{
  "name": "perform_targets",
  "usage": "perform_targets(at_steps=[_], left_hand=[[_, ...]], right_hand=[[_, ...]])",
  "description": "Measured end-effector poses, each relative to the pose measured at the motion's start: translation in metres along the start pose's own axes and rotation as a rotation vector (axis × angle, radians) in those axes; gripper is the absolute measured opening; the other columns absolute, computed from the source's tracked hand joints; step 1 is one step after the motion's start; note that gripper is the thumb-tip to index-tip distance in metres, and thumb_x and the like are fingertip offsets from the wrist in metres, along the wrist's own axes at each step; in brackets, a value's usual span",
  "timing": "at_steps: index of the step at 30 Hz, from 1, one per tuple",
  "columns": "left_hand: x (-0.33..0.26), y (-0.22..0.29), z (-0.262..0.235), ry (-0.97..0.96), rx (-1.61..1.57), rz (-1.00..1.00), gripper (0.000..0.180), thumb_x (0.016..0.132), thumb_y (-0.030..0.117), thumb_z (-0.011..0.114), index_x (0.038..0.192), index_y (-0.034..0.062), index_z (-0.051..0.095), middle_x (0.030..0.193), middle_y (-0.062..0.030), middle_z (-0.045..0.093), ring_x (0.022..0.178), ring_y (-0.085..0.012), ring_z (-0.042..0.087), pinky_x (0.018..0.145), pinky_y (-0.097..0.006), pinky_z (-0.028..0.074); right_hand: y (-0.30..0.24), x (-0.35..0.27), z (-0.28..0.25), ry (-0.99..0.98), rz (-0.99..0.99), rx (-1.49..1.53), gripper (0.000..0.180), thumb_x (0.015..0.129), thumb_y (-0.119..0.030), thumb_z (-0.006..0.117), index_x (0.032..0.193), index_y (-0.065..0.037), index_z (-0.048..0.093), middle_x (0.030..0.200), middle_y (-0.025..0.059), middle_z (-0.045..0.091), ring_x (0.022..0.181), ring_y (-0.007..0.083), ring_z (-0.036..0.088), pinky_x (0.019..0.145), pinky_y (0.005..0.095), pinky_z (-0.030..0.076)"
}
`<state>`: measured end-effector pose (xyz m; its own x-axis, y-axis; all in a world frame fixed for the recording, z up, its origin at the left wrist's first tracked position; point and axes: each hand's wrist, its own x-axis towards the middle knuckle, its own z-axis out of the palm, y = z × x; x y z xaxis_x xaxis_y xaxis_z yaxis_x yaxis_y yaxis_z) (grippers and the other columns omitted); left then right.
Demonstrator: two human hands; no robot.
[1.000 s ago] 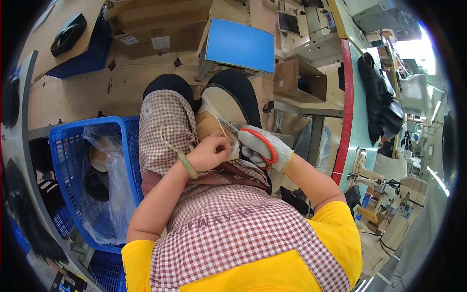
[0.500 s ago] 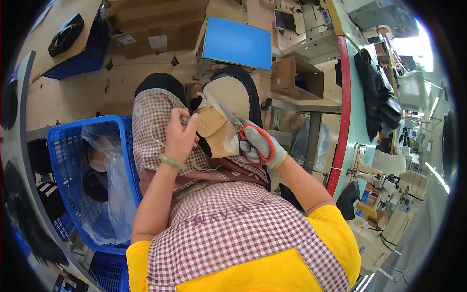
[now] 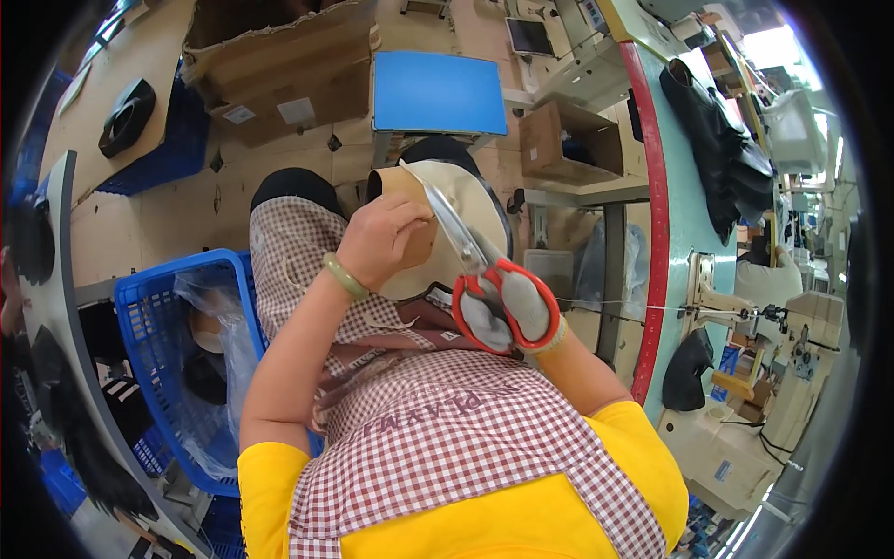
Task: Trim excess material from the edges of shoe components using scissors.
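My bare left hand (image 3: pixel 384 240), with a pale green bangle at the wrist, is closed on a tan-lined shoe upper (image 3: pixel 417 244) above my lap. In my gloved right hand (image 3: pixel 507 312) are scissors (image 3: pixel 472 244) with red handles and silver blades. Fingers of the grey glove show through the handle loops. The blades lie close together, pointing up and left along the shoe upper's cream edge. Whether they touch it I cannot tell. Beneath, a cream-lined piece with a dark edge (image 3: pixel 482 210) rests over my right knee. My left hand hides part of the upper.
A blue basket (image 3: pixel 244 279) holding plastic film and shoe parts stands at my left. Ahead are a blue-topped stool (image 3: pixel 440 93), a large carton (image 3: pixel 279 84) and a smaller carton (image 3: pixel 570 144). Black shoe uppers (image 3: pixel 717 149) lie on the green bench (image 3: pixel 684 200) at right, near a sewing machine (image 3: pixel 773 373).
My left hand has moved right and closed on the upper's tan part. The scissors have shifted down and right, their handles now turned more toward the view. The upper has been turned.
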<state>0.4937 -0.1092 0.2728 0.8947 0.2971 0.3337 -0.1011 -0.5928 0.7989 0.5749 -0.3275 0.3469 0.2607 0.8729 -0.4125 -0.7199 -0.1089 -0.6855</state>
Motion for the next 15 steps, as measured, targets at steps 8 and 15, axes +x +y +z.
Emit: perform_targets(at_steps=[8, 15], left_hand=[[0.0, -0.039, 0.014, 0.185, 0.588, -0.045, 0.024, 0.074, 0.014, 0.069, 0.095, 0.0078, 0.06, 0.101, -0.01, 0.055, 0.092, -0.0291, 0.054, 0.07, -0.037, 0.047], [-0.011, -0.046, 0.042, 0.185, -0.166, -0.413, 0.025, 0.076, 0.006, 0.065, 0.098, 0.0008, 0.056, 0.085, -0.0051, 0.057, 0.072, -0.0155, 0.055, 0.067, -0.026, 0.048]], right_hand=[[0.016, 0.056, -0.053, 0.206, 0.072, -0.191, 0.029, 0.095, -0.04, 0.051, 0.095, -0.011, 0.049, 0.069, 0.0009, 0.053, 0.047, 0.0085, 0.043, 0.042, 0.0212, 0.035], [0.016, 0.055, -0.049, 0.206, 0.106, -0.26, 0.018, 0.093, -0.026, 0.047, 0.091, -0.009, 0.047, 0.065, 0.0012, 0.049, 0.044, 0.0081, 0.041, 0.04, 0.0227, 0.035]])
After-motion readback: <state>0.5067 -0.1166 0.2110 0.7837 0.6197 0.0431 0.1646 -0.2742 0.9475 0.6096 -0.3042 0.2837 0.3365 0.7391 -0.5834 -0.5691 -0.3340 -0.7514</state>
